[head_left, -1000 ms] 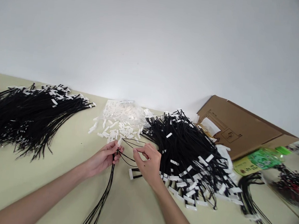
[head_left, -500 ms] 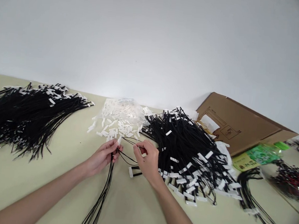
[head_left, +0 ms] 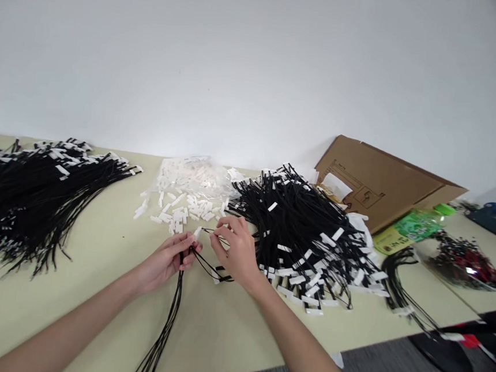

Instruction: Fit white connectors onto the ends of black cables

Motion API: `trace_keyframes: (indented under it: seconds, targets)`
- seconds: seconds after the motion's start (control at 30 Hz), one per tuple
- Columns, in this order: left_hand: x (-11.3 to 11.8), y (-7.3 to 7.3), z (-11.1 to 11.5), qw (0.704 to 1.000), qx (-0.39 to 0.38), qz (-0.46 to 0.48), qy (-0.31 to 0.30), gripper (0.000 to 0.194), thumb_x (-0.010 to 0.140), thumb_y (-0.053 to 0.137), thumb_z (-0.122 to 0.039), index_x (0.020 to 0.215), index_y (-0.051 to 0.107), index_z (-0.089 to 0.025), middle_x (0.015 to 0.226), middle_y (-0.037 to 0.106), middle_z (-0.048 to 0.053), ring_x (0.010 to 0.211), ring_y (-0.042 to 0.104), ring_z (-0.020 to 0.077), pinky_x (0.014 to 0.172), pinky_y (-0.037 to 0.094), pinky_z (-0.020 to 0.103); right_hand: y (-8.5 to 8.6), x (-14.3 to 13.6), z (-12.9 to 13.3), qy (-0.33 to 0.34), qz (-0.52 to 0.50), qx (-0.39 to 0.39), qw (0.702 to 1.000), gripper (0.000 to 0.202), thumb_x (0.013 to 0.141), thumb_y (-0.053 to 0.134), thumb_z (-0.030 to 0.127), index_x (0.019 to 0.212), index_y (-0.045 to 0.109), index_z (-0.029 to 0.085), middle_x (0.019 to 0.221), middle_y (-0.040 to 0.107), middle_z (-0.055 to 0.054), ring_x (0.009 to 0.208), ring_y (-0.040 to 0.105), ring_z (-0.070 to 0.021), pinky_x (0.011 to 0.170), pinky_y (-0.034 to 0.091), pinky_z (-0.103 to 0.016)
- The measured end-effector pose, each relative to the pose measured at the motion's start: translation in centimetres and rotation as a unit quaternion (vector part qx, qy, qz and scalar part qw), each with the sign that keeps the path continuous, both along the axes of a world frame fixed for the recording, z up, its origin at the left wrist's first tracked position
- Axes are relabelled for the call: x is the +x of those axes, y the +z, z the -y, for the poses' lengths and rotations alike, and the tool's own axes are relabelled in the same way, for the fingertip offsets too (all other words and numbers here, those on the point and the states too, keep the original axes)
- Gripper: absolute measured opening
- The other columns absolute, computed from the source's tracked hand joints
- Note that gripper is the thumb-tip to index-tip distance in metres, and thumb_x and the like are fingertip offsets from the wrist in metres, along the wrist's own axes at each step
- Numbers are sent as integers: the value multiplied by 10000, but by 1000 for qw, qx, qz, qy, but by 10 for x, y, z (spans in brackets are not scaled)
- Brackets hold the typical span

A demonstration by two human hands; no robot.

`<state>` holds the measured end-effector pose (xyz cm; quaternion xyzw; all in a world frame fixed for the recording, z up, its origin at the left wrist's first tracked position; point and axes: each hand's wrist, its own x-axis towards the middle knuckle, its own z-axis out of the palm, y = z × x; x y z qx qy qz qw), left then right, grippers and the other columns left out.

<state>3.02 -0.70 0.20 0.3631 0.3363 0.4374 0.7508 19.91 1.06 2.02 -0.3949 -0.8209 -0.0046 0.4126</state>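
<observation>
My left hand (head_left: pixel 176 255) is closed around a white plastic connector (head_left: pixel 197 233) and the upper end of several thin black wires (head_left: pixel 171 312), which hang down toward the table's front edge. Just to its right, my right hand (head_left: pixel 236 248) pinches the end of a thin black wire (head_left: pixel 206 230) close to the connector. Other wires loop out from the left fingers and pass below the right hand. Whether the wire tip sits inside the connector is too small to tell. Loose white connectors (head_left: pixel 189 211) lie on the table right behind both hands.
Behind the connectors lies a clear plastic bag (head_left: pixel 194 175). Piles of black wires flank it, one at left (head_left: pixel 25 201) and one at right (head_left: pixel 300 231). A cardboard piece (head_left: pixel 387 181) leans on the wall beside a green bottle (head_left: pixel 418 227). A bag of red and black parts (head_left: pixel 471 260) lies far right.
My right hand has drawn nearer to the connector in my left hand, bringing the wire end with it. The view has turned slightly right.
</observation>
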Motion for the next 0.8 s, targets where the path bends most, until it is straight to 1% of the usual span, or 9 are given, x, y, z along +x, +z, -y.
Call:
trace_keyframes:
  seconds: [0.17, 0.27, 0.53, 0.8]
  targets:
    - [0, -1, -1, 1000, -19, 17, 6, 193, 777, 547, -262, 809, 427, -114, 768, 468, 22, 485, 330, 3, 421, 253, 142, -1, 0, -3, 76, -26, -40, 996, 100, 809, 447, 170, 741, 516, 145, 917, 551, -18, 850, 436, -129, 759, 381, -254]
    - [-2, -3, -1, 999, -26, 29, 5, 189, 774, 550, -253, 810, 431, -111, 769, 468, 26, 486, 329, 2, 422, 254, 140, -2, -1, -2, 100, -44, -63, 992, 97, 816, 436, 161, 744, 499, 145, 914, 556, -19, 854, 446, -125, 773, 379, -258]
    - [-2, -1, -1, 999, -25, 32, -1, 178, 780, 541, -248, 802, 430, -110, 764, 462, 24, 485, 326, 0, 423, 252, 139, -5, -4, -3, 90, -84, -110, 986, 134, 821, 440, 166, 706, 507, 146, 883, 554, -15, 841, 451, -118, 788, 361, -262]
    - [-4, -1, 1, 1000, -10, 14, -17, 188, 791, 523, -276, 795, 428, -114, 761, 459, 20, 479, 318, 3, 420, 240, 150, -2, -3, 0, 87, -103, -114, 984, 139, 808, 451, 156, 687, 517, 142, 845, 549, -21, 824, 451, -119, 771, 361, -262]
